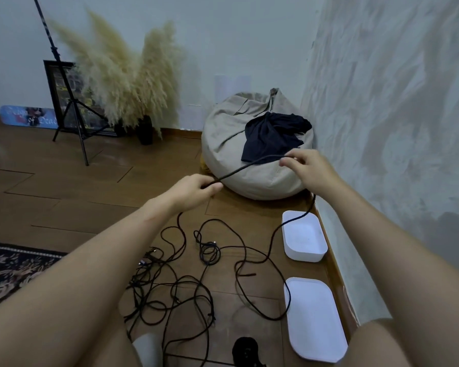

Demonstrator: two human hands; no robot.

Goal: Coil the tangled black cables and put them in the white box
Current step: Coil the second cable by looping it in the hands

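A black cable [245, 168] is stretched taut in the air between my two hands, in front of the beanbag. My left hand [194, 190] pinches its lower end. My right hand [306, 168] pinches it higher up, and from there the cable drops down across the rim of the white box [304, 256] standing open on the floor by the wall. A tangle of several black cables [175, 282] lies spread on the wooden floor below my arms, with one small coiled bunch [210, 251] in it.
The box's white lid [314, 319] lies flat nearer to me along the wall. A beige beanbag [249, 178] with a dark cloth on it sits ahead. A tripod [73, 120], pampas grass and a frame stand at back left. A patterned rug [11, 266] is at left.
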